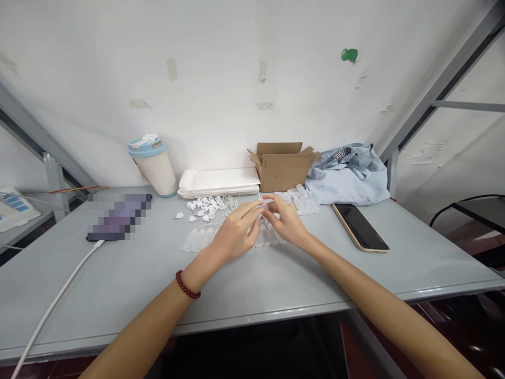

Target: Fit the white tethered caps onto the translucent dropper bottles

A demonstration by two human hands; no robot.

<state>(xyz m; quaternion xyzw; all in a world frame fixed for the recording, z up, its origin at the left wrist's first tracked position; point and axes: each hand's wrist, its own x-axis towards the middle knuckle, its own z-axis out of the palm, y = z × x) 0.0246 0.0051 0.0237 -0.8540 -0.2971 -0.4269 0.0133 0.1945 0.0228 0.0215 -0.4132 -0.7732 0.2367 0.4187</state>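
Grey tabletop, mid-frame — my left hand and right hand pinch a translucent plastic piece; corded clear tubes below look done — loose white plastic caps remain.

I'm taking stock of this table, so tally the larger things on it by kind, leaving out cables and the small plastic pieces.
Phones, left one and right one: 2
Lidded cup: 1
White stack: 1
Cardboard box: 1
Crumpled blue cloth: 1
Total: 6
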